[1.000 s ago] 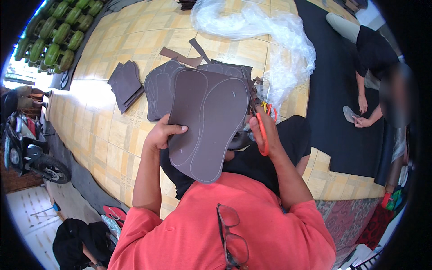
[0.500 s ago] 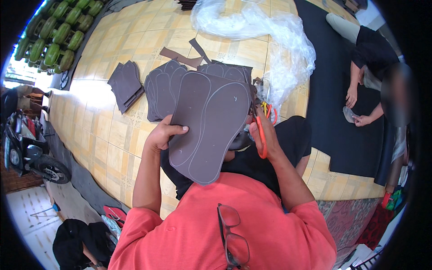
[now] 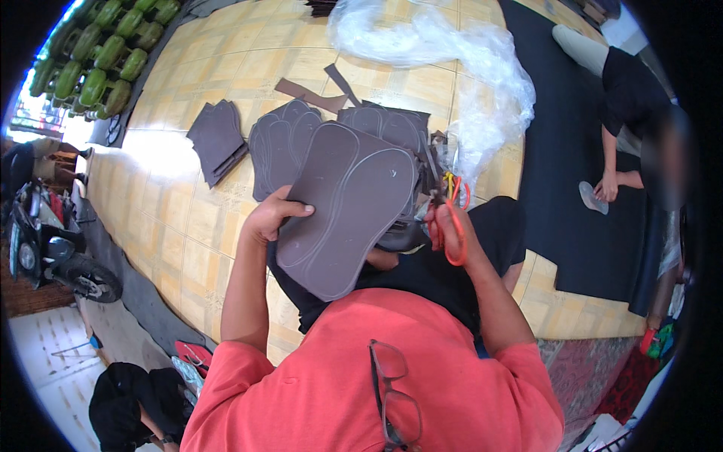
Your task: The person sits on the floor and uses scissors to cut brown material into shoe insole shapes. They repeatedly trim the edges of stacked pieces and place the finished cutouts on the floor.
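Observation:
My left hand (image 3: 273,216) grips the left edge of a dark brown sheet (image 3: 354,215), thumb on top, fingers hidden beneath. Two pale shoe-sole outlines are drawn side by side on it, and its right edge curves along one outline. Right of the sheet, my right hand (image 3: 446,222) is closed on scissors (image 3: 456,252) with orange handles; their blades are hard to make out. Beyond the sheet lie a stack of outlined brown pieces (image 3: 269,143) and another outlined stack (image 3: 403,124). More brown pieces (image 3: 216,143) are piled farther left.
Brown offcut strips (image 3: 312,96) lie behind the stacks. Yellow-handled and orange-handled tools (image 3: 454,183) rest beyond my right hand. Crumpled clear plastic (image 3: 489,90) spreads at the far right. On a black sheet (image 3: 557,218), a co-worker's hands (image 3: 608,184) are beside a clear template (image 3: 591,197).
My right hand with the scissors has moved down and away from the sheet's right edge. The sheet's upper right corner is gone, leaving a rounded edge. The co-worker's hands have come together.

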Demonstrator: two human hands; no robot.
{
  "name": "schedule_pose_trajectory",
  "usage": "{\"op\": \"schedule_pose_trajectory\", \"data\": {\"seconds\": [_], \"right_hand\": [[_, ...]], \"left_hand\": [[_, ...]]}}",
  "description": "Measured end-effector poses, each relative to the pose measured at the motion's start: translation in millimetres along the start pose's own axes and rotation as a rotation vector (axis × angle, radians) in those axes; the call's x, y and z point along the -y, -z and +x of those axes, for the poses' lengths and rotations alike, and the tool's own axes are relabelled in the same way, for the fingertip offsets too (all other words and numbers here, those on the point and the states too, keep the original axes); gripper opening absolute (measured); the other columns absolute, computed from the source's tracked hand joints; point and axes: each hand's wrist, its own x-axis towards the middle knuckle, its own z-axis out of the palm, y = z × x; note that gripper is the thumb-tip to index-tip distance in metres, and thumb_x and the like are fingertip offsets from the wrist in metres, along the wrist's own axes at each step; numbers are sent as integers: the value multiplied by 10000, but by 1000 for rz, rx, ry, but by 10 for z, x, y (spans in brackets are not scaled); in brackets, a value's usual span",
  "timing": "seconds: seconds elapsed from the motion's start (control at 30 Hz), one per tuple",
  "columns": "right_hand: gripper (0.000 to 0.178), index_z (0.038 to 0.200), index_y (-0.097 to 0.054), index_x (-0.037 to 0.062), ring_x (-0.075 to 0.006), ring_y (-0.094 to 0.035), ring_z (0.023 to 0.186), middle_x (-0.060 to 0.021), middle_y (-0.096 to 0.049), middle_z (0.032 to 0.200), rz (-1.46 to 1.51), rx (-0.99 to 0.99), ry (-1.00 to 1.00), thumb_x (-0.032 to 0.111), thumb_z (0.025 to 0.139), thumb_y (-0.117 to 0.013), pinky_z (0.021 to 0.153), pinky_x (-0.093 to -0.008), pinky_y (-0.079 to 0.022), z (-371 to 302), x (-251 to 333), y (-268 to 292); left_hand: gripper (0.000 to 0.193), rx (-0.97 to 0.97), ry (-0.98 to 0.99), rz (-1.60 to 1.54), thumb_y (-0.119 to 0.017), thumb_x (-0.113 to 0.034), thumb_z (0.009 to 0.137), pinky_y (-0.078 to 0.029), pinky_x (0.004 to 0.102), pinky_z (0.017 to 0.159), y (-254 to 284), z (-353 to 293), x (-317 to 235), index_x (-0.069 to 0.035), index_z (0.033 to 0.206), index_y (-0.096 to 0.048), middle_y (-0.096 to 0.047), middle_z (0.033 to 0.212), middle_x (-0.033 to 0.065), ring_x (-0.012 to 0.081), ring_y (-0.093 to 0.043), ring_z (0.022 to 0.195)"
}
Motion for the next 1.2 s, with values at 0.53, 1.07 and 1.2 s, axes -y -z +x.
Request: {"op": "schedule_pose_trajectory", "data": {"seconds": [0.53,1.07,1.2], "right_hand": [[532,1019,-620,-5,-385,-640,750,-193,-641,795,-626,-326,-59,462,797,-743,663,-440,-491,75,-368,-32],[436,792,-565,-15,-154,-482,576,-71,-537,643,-287,-430,-268,390,856,-714,560,-335,-400,257,-579,-39],[456,739,-542,3,-120,-434,587,-26,-495,629,-161,-468,-240,407,856,-718,546,-316,-363,304,-746,-22]], "left_hand": [[460,-893,-293,1004,-671,-300,871,-515,382,817,1111,957,269,11,1198,-584,-674,970,216,303,-669,936],[721,-596,-161,1299,-842,-374,680,-480,459,920,-764,1442,739,76,1146,-524,-530,1142,234,408,-532,1107],[750,-650,-163,1294,-878,-405,612,-494,471,888,-742,1453,681,63,1085,-532,-528,1137,228,411,-538,1094]]}}
